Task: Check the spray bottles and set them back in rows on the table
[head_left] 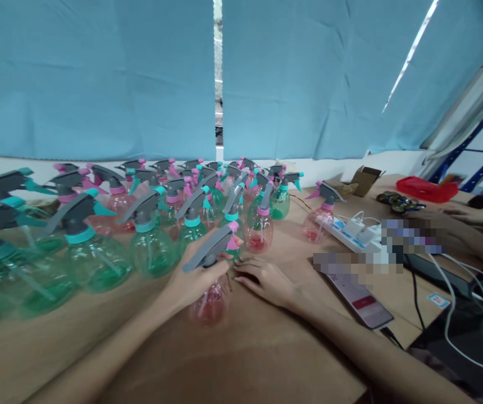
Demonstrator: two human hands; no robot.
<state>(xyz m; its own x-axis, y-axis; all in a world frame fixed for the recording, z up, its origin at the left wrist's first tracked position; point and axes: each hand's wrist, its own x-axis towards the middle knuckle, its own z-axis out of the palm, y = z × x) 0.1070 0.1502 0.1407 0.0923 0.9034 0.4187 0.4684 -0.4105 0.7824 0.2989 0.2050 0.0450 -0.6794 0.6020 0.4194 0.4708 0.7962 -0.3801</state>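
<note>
My left hand (199,278) is closed around the neck of a pink spray bottle (210,306) with a grey trigger head and pink nozzle. The bottle is nearly upright at the front of the table, its nozzle pointing away to the right. My right hand (269,280) lies low on the table just right of this bottle, fingers loosely bent and apart, with nothing visible in it. Close behind my hands stand another pink spray bottle (258,230) and a green spray bottle (193,227). Part of the held bottle is hidden by my left hand.
Several green and pink spray bottles crowd the left and back; one green bottle (98,264) is near. A lone pink bottle (319,221) stands beside a white power strip (353,238). Rightward lie a phone (357,294), cables, a red item (427,189) and another person's arm (473,235).
</note>
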